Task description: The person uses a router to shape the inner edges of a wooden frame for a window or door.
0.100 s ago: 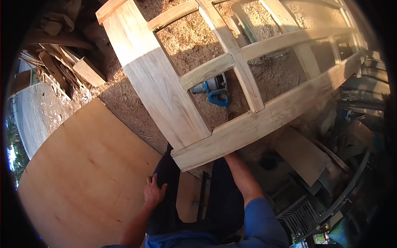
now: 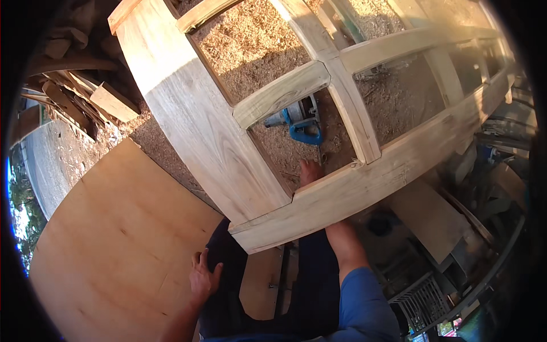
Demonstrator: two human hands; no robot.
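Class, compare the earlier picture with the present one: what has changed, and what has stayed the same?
The right hand, before hidden under the near edge of the wooden frame, has moved forward and now shows through an opening, near the blue-handled tool but not gripping it. The left hand stays by the left leg; the tool stays put.

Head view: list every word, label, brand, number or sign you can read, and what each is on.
None can be read.
Power tool with blue handle: no legible marking.
Wooden frame and plywood sheet: no writing that I can see.
Clutter at lower right: too dim and blurred to tell.
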